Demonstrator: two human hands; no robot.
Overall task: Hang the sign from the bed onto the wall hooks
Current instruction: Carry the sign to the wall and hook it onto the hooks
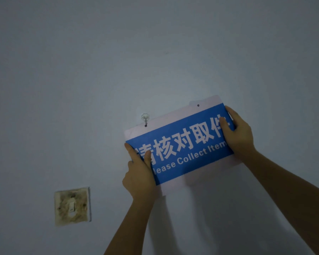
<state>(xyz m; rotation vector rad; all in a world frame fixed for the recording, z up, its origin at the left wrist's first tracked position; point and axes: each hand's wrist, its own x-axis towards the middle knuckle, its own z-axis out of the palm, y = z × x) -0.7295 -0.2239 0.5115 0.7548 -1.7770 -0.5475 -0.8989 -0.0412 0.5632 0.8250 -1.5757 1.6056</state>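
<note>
The sign (180, 144) is held flat against the pale wall (155, 52), tilted so that its right end sits higher than its left. It is a white board with a broad blue band across the middle, carrying large white Chinese characters and, below them, smaller white English lettering that reads partly as "Collect Item". A white margin runs along the top and bottom of the blue band.

Near the top left corner of the sign, a small hole (145, 125) meets the metal tip of a clear wall hook (145, 117) stuck to the wall just above the board; the hook seems to pass into that hole. A second hole (198, 105) near the top right corner shows as a dark dot, with no hook visible at it.

The left hand (139, 173) has its grip closed on the lower left edge of the sign, thumb pressed on the blue face and fingers behind or along the edge. The right hand (237, 132) grips the right edge the same way, thumb lying over the last Chinese character. Both bare forearms reach up from the bottom of the view.

Lower left on the wall, well apart from the sign, sits a stained, discoloured light switch (72, 206).
</note>
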